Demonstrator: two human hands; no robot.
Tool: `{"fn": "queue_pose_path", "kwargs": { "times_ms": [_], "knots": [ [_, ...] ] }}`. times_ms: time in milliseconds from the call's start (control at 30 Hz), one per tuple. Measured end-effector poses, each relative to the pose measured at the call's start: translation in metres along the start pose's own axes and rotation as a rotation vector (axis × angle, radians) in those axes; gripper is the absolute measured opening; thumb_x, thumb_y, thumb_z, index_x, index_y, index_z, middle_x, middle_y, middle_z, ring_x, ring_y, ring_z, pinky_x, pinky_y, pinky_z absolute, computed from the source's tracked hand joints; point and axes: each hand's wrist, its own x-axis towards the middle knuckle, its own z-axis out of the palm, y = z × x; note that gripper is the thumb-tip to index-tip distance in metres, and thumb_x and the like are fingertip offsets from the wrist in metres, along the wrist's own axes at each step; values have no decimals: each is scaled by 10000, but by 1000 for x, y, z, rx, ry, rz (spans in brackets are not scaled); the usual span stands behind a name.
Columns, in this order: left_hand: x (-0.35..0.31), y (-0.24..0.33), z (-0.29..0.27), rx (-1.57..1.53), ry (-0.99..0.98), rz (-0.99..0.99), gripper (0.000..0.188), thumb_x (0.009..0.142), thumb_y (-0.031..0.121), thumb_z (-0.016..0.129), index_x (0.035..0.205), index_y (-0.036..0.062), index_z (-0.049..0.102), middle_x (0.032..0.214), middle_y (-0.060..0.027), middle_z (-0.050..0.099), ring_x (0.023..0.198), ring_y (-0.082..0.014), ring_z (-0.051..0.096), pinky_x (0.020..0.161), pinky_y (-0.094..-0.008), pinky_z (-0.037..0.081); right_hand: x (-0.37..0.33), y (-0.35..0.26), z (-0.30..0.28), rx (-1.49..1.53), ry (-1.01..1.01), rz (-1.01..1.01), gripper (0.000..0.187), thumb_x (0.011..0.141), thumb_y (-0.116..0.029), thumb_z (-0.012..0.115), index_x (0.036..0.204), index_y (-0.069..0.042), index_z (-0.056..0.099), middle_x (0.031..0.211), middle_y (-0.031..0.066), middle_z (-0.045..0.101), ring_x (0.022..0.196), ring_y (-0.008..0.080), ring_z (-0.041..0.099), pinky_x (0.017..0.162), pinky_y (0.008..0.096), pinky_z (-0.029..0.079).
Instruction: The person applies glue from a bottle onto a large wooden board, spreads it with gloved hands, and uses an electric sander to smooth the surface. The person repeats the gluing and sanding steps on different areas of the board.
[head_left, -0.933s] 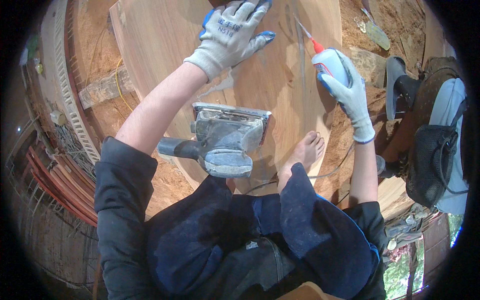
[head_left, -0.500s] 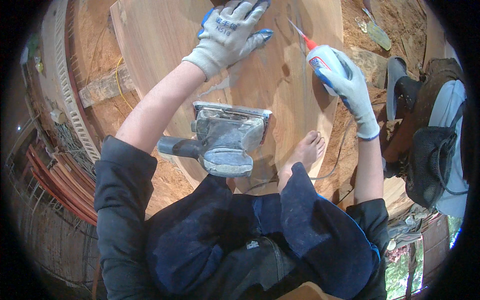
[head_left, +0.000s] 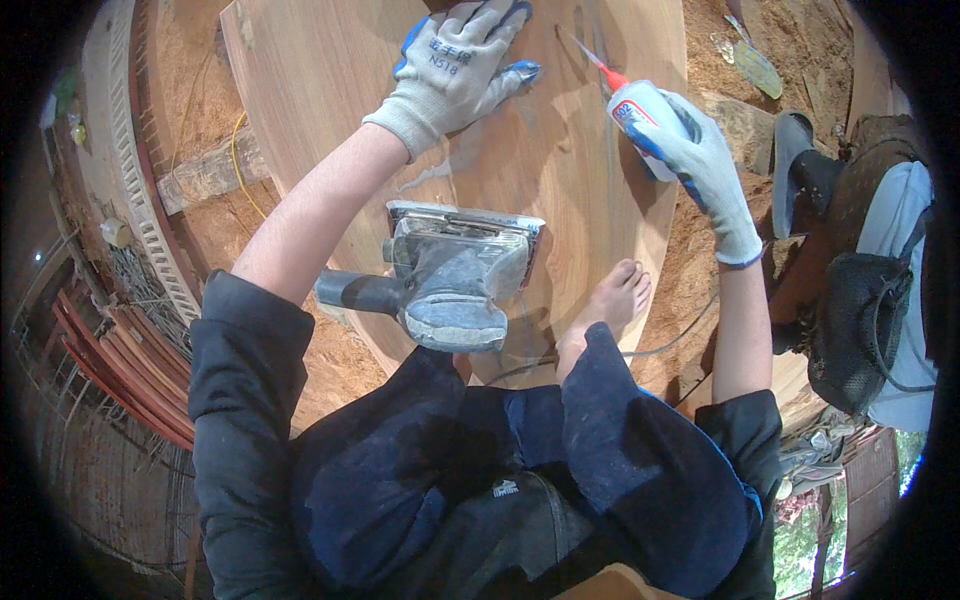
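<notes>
A wide wooden board (head_left: pixel 330 110) lies below me. In its upper part my left hand (head_left: pixel 458 70), in a white glove with blue-coated fingertips, rests flat with the fingers stretched out and the thumb apart. My right hand (head_left: pixel 705 165), gloved the same way, is closed around a white glue bottle (head_left: pixel 637 108). The bottle is tilted, its red cap and thin clear nozzle pointing up and left over the board. Between my arms and close to my knees a dusty grey power sander (head_left: pixel 455 275) sits on the board.
My bare foot (head_left: pixel 620 295) stands on the board, beside a grey cord (head_left: pixel 680 335). Sawdust (head_left: pixel 800 45) covers the ground around it. At the right are a sandal (head_left: pixel 792 170) and a black mesh bag (head_left: pixel 850 330). Reddish wood strips (head_left: pixel 125 375) lie stacked at the left.
My right hand has shifted slightly up and left with the glue bottle, so the nozzle tip sits farther left. My left hand has barely moved. The sander stays in place.
</notes>
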Motion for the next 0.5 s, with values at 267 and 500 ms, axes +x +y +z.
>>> {"fn": "queue_pose_path", "kwargs": {
  "times_ms": [267,500],
  "knots": [
    [0,0,2,11,-71,-33,720,912,527,600,1412,15,519,1452,-204,504,1218,-385,566,1027,-469,432,4,4,0,4,-14,11,678,772,-464,799,1249,-5,654,1037,99,718,929,149,666,849,296,522],
    [-1,0,2,19,-79,-39,727,909,536,602,1414,20,519,1462,-191,499,1219,-382,567,1027,-468,434,4,8,1,-60,35,-31,686,769,-477,799,1244,-4,654,1039,99,719,926,156,667,838,297,523]
  ]
}}
